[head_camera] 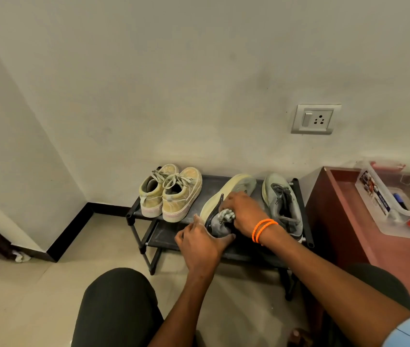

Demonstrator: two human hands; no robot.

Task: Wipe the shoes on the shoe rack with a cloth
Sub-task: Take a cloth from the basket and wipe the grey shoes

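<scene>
On the shoe rack [301, 206], left hand [199, 242] grips the tilted grey shoe [217, 227] at its heel; right hand [245, 212] is closed on a cloth [226, 215] pressed against it.

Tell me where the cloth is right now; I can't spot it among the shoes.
In the head view, the cloth is bunched under the right hand, pressed on the tilted grey shoe right of centre on the rack's top shelf.

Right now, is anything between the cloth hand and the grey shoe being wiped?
Nothing visible. The right hand presses the small grey cloth straight onto the tilted grey running shoe with the pale sole, which the left hand steadies at its heel. Its grey partner shoe sits apart, to the right.
</scene>
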